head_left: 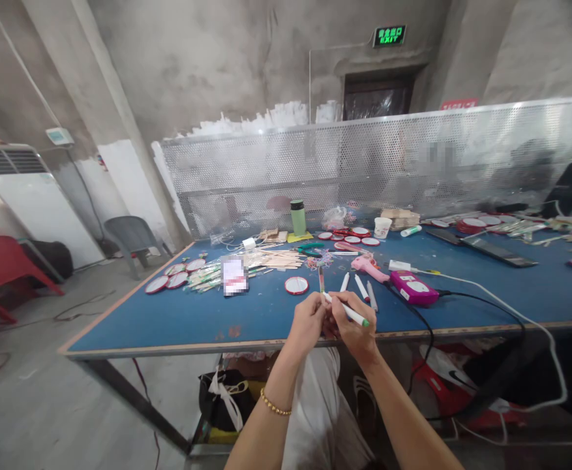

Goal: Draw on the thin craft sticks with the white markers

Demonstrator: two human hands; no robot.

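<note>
My right hand [357, 329] is closed around a white marker pen [348, 309] with a green end, its other end pointing at my left fingers. Close beside it, my left hand [309, 321] pinches a narrow flat stick [321, 281], coloured reddish and green, that stands up from the fingertips. The lower end of the stick is hidden by the fingers. Just beyond my hands lie more markers [362, 288], white with coloured ends. A round white disc with a red rim [296, 285] rests to the left of the stick.
A pink glue gun [368, 266] and a magenta box [414, 288] with cables lie right. Wooden sticks [280, 258], a blurred phone-like rectangle [235, 277] and red-rimmed discs [177, 279] lie left. Behind stand a green bottle [297, 219], a paper cup [382, 228] and a perforated screen [266, 170].
</note>
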